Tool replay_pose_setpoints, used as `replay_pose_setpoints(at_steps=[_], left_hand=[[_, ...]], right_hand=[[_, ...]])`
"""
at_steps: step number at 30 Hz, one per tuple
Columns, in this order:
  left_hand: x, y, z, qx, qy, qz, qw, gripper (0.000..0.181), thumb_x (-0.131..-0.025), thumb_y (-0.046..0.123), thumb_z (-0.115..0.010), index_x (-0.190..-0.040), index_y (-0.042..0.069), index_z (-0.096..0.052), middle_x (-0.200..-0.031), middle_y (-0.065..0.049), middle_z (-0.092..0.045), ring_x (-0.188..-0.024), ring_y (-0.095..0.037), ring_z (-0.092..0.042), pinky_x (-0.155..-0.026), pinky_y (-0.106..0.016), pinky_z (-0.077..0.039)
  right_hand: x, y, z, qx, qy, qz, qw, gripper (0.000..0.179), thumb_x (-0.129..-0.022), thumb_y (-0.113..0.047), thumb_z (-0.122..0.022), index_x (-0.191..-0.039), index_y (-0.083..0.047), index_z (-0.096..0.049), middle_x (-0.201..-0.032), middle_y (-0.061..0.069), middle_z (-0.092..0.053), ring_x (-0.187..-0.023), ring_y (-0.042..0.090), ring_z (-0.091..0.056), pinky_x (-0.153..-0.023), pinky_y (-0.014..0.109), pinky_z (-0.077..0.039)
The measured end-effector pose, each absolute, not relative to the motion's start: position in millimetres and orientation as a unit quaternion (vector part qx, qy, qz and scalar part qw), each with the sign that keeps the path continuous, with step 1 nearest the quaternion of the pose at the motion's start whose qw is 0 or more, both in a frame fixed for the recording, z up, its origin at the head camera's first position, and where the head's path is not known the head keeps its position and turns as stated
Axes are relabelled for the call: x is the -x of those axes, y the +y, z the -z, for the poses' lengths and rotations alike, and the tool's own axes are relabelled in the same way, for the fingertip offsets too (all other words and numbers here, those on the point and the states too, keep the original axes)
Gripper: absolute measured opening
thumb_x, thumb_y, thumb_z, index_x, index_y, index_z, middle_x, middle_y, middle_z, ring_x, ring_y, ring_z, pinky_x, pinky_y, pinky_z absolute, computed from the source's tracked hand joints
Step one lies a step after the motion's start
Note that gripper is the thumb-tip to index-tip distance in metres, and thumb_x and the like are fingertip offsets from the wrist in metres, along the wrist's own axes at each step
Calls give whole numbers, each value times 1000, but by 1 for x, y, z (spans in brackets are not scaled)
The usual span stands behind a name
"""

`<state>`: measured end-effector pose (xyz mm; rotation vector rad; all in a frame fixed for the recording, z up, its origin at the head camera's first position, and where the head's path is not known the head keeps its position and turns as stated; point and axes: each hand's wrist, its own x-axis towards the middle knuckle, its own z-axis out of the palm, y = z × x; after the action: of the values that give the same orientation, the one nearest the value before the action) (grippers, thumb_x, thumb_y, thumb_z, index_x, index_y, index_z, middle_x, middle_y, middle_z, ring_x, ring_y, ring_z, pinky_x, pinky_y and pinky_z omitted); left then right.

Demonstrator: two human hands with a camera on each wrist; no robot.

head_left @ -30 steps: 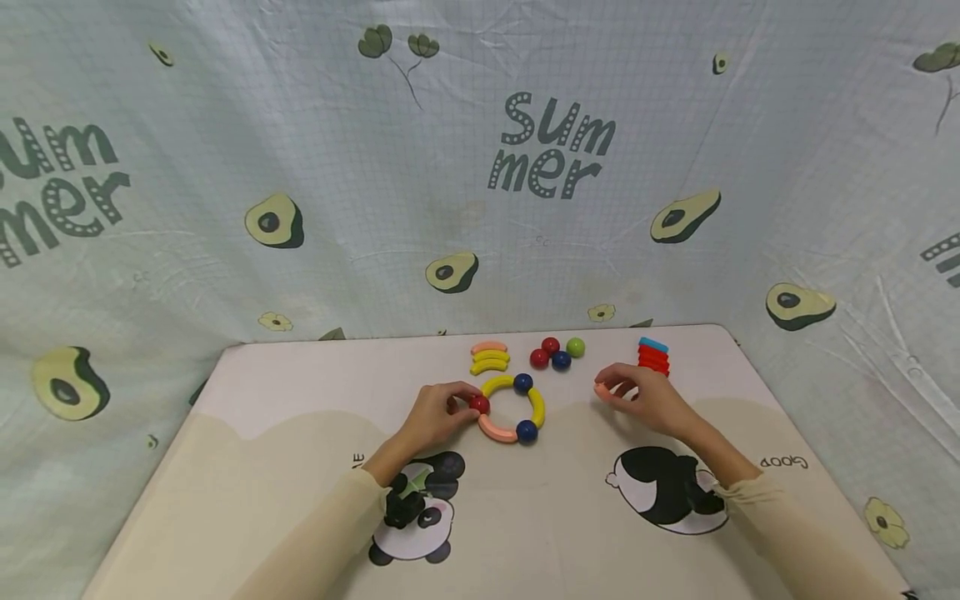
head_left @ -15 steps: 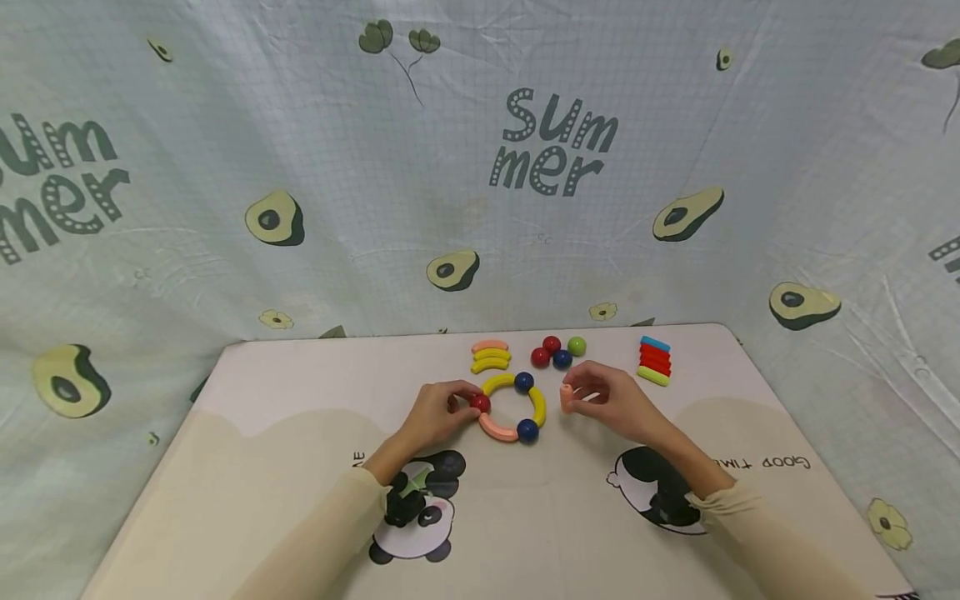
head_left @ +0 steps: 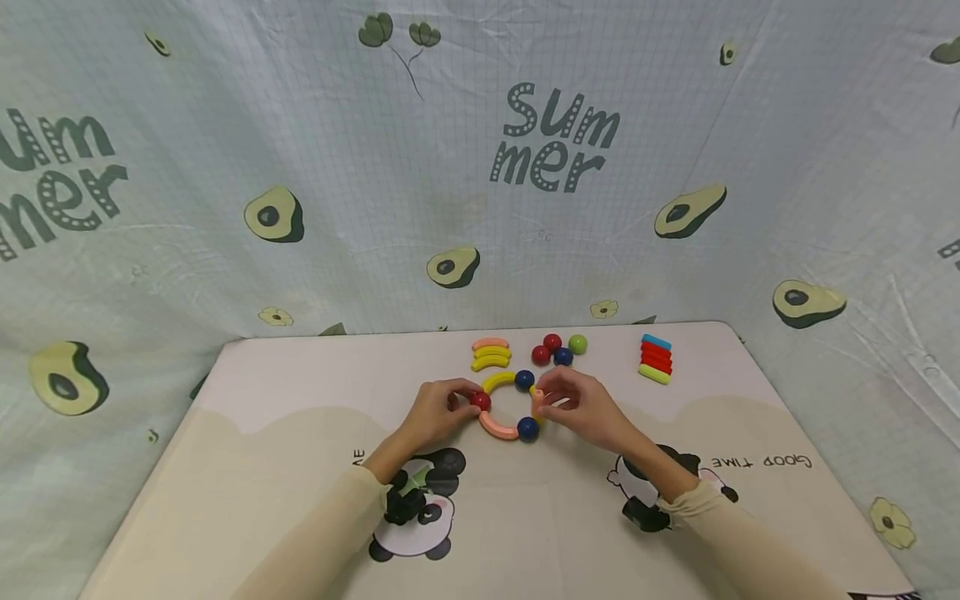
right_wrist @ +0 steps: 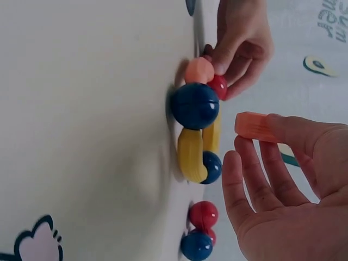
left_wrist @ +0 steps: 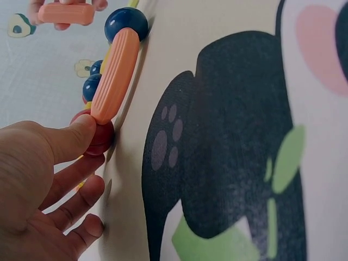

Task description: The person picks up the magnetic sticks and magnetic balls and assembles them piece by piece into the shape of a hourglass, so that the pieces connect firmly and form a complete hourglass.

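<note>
A ring of curved rods and balls lies on the table. It has a red ball (head_left: 481, 402), two blue balls (head_left: 528, 428), an orange curved rod (left_wrist: 116, 76) and two yellow curved rods (right_wrist: 191, 155). My left hand (head_left: 441, 414) holds the red ball at the ring's left side, its thumb on the ball beside the orange rod's end. My right hand (head_left: 585, 410) pinches a separate short orange rod (right_wrist: 254, 126) between thumb and fingers. That rod is raised above the ring's right side and partly hides a yellow rod there in the head view.
Behind the ring lie a row of yellow and orange rods (head_left: 491, 353), a cluster of red, blue and green balls (head_left: 562, 357), and a stack of blue, red and yellow-green rods (head_left: 656, 360). A printed cloth (head_left: 360, 167) hangs behind the table.
My right hand has moved left with the short orange rod, from near the stack of rods to over the ring's right side. My left hand has stayed at the red ball.
</note>
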<state>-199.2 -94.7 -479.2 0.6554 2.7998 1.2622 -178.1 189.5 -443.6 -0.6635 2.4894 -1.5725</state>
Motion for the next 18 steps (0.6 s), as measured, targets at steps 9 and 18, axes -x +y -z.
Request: replay_pose_setpoints(at_steps=[9,18], left_hand=[[199,-96,480,-218,889,-401,-8,29,-90,11,-81,-118,7,-75,-102,-3,-74,-78,-18,-56,-67,-23,-45],[200,-97,481,-222,889,-401,-9,30,-90,13,-81,-118,7,-75,-103,-4,-74,-78,-17,-56,-68,-23,-46]], right_hand=[[161,173,421,223,820,523,65,26,-91,7,-73,-115,4,-63,-110,20,-67,-102,38,-69,-86,34,-58],[173,176,455,223,822,521,60,27,-92,0,-74,-117,-3,-63,-108,12,-70,-101,31,-69,-86,34,-58]])
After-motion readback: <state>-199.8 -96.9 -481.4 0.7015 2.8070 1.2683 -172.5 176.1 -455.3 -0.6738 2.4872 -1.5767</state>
